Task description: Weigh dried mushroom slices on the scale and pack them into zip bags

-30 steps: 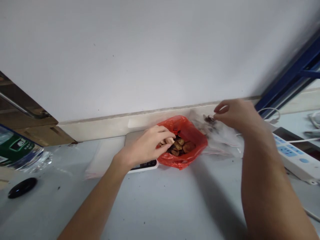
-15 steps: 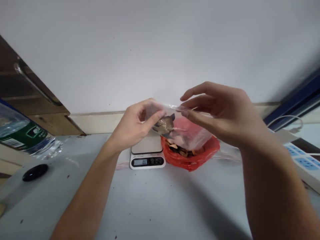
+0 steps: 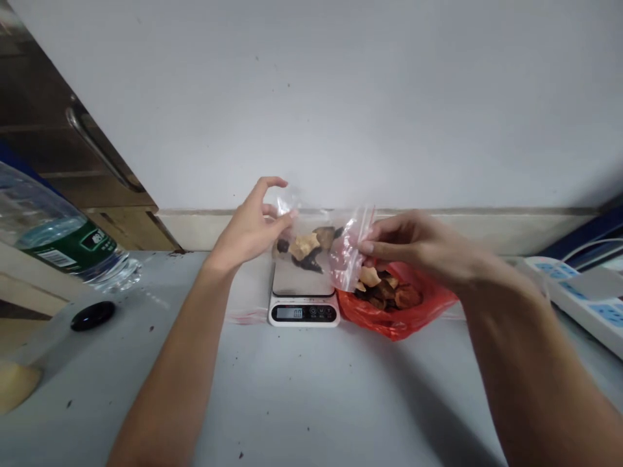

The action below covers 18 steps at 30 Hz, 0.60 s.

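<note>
A clear zip-lock bag (image 3: 343,250) with several dried brown and tan pieces inside is stretched sideways between my hands. My left hand (image 3: 256,227) is closed on its left end, thumb below and fingers curled behind. On the right, my right hand (image 3: 403,243) pinches the zip edge between thumb and fingers. Under the bag stands a white kitchen scale (image 3: 304,314), its display showing 0.0. I cannot tell whether the bag touches the plate. Beside the scale, a red plastic bag (image 3: 389,326) lies open around more dried slices (image 3: 384,292).
A large water bottle (image 3: 73,243) with a green label is at the left, near a black oval object (image 3: 92,316). A white power strip (image 3: 579,298) lies at the right. The wall (image 3: 341,97) rises behind the scale. Other clear plastic (image 3: 248,311) lies flat beside the scale.
My right hand has come down and now grips the zip edge. The clear bag has gone from bunched and tilted to spread out over the scale. The whole view has shifted slightly.
</note>
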Motion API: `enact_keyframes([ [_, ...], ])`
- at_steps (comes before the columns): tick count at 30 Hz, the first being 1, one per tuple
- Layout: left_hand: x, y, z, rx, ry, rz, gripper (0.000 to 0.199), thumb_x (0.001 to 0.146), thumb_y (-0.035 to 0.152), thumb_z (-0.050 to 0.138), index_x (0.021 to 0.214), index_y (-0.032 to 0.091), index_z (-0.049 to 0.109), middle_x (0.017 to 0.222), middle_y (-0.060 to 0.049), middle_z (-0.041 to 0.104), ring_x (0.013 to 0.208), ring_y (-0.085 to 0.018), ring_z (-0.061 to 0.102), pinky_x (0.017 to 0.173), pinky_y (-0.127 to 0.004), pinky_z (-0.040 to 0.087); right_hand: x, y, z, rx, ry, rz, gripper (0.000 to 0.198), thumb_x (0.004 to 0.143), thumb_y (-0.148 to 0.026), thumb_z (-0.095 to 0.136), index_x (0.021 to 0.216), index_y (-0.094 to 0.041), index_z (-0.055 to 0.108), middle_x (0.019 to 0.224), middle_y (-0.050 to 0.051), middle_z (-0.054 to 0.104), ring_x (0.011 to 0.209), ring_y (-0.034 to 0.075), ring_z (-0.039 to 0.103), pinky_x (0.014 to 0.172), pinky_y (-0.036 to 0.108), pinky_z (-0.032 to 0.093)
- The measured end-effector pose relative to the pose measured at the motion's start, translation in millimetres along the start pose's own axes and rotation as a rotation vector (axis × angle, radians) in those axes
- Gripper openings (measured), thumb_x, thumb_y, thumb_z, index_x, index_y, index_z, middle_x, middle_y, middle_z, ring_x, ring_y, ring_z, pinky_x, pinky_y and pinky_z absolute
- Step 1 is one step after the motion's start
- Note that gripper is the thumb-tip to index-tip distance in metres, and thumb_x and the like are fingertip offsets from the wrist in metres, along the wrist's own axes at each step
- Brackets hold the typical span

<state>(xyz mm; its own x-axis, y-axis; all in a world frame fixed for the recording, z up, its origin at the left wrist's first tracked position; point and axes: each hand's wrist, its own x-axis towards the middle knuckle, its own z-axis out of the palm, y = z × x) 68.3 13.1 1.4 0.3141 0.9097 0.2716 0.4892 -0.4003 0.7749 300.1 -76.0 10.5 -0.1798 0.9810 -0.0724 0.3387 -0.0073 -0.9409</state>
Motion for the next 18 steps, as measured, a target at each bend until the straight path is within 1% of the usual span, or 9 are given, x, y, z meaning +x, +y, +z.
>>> enact_keyframes([
  [1,0.0,-1.3,-1.4,0.085,0.014,0.006,0.046,0.084,0.033,0.071,0.127,0.027,0.056,0.088,0.001,0.066,0.077,-0.018,0.071,0.069,-0.029,0.055,3.6,3.0,2.4,-0.022,-0.004,0.003,0.044,0.065,-0.059,0.084,0.061,-0.019,0.066,0.061,0.000,0.063,0.056,0.014,0.055,0.052,0.028,0.043],
  [3,-0.2,-1.5,-2.1,0.168,-0.024,0.063,0.034,0.081,0.038,0.073,0.109,0.024,0.062,0.095,-0.002,0.068,0.087,-0.019,0.069,0.078,-0.032,0.055,10.5,7.6,8.2,-0.059,-0.006,0.002,0.046,0.062,-0.059,0.085,0.058,-0.020,0.062,0.058,-0.003,0.058,0.055,0.012,0.051,0.053,0.027,0.040],
  [4,-0.7,-0.2,-1.4,0.156,-0.114,0.094,0.027,0.081,0.041,0.072,0.097,0.022,0.064,0.094,-0.002,0.069,0.088,-0.020,0.069,0.079,-0.032,0.055,13.4,8.9,11.4,-0.072,-0.012,0.005,0.047,0.061,-0.060,0.084,0.056,-0.020,0.060,0.056,-0.004,0.055,0.054,0.011,0.048,0.052,0.027,0.037],
  [6,-2.8,4.8,1.2,0.086,-0.403,0.116,0.028,0.083,0.048,0.070,0.082,0.020,0.067,0.085,-0.003,0.071,0.082,-0.019,0.068,0.074,-0.030,0.053,17.7,9.5,17.5,-0.074,-0.013,0.010,0.051,0.060,-0.064,0.083,0.055,-0.021,0.056,0.053,-0.006,0.049,0.051,0.010,0.041,0.050,0.026,0.032],
  [8,-5.8,11.2,4.8,0.041,-0.643,0.095,0.030,0.085,0.050,0.068,0.081,0.021,0.071,0.080,-0.002,0.073,0.077,-0.019,0.069,0.068,-0.028,0.051,19.6,8.7,22.0,-0.063,-0.006,0.009,0.054,0.060,-0.067,0.082,0.055,-0.021,0.055,0.051,-0.008,0.044,0.050,0.009,0.037,0.050,0.026,0.029],
  [9,-7.2,14.0,6.5,0.034,-0.699,0.082,0.028,0.086,0.048,0.067,0.083,0.021,0.073,0.079,-0.002,0.074,0.076,-0.019,0.069,0.066,-0.027,0.050,20.0,8.4,23.4,-0.057,0.001,0.002,0.054,0.060,-0.067,0.082,0.055,-0.021,0.055,0.052,-0.008,0.044,0.050,0.008,0.036,0.050,0.026,0.028],
  [12,-9.3,19.0,9.6,0.003,-0.736,0.063,0.023,0.089,0.040,0.064,0.084,0.020,0.075,0.079,-0.004,0.076,0.075,-0.020,0.071,0.064,-0.028,0.051,20.5,9.7,24.9,-0.049,0.015,-0.026,0.053,0.063,-0.068,0.081,0.059,-0.020,0.058,0.053,-0.008,0.046,0.052,0.008,0.037,0.052,0.027,0.029],
  [16,-7.9,18.6,10.0,-0.045,-0.740,0.040,0.023,0.087,0.028,0.061,0.070,0.020,0.074,0.070,-0.003,0.074,0.072,-0.019,0.071,0.069,-0.029,0.053,21.7,16.0,25.0,-0.014,-0.005,-0.061,0.051,0.067,-0.066,0.079,0.062,-0.019,0.061,0.057,-0.006,0.049,0.055,0.010,0.040,0.055,0.027,0.032],
  [18,-7.4,17.9,11.0,-0.045,-0.711,0.027,0.023,0.083,0.023,0.059,0.065,0.021,0.072,0.065,-0.001,0.072,0.068,-0.018,0.070,0.066,-0.028,0.052,21.9,18.4,25.5,-0.009,-0.017,-0.062,0.048,0.069,-0.064,0.078,0.064,-0.020,0.061,0.059,-0.005,0.049,0.056,0.011,0.041,0.055,0.027,0.032],
])
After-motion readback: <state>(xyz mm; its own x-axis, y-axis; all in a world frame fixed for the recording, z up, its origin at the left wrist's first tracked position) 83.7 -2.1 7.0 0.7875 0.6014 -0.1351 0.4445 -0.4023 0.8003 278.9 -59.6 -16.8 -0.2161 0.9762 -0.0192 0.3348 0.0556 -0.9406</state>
